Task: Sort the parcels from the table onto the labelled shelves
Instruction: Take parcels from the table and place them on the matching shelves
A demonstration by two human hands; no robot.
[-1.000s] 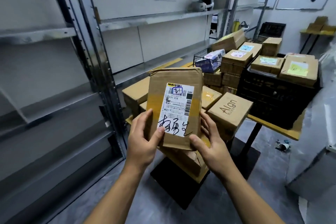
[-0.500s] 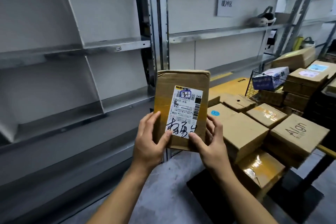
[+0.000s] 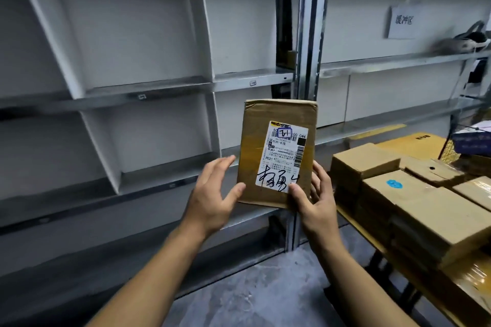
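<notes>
The shelves (image 3: 159, 85) filled most of my view, grey metal bays split by slanted dividers. To the right, the worktop (image 3: 372, 243) carried the other parcels (image 3: 414, 210), stacked up to its near edge. I had the parcel (image 3: 260, 156) in the air, upright, in front of the post between two bays, level with the lower tiers and well clear of the worktop.

I judged it light, since one grip seemed to carry most of it. It looked a stiff, flat carton, though its top corners were crumpled a little. The glossy yellowish tape across its face could be slippery, so I reckoned the bare cardboard along the two long edges, low down, was the place to take it.

The right grip (image 3: 318, 202) pinched the lower right corner, thumb on the front and fingers behind. The left grip (image 3: 212, 194) was spread, fingers straight beside the left edge, and only the thumb tip touched the parcel.

It was plain brown cardboard. A white shipping label (image 3: 285, 156) sat on the right half of its face, with barcodes, a blue-inked box at the top, "P021" on its left side, and black handwriting across the bottom.
</notes>
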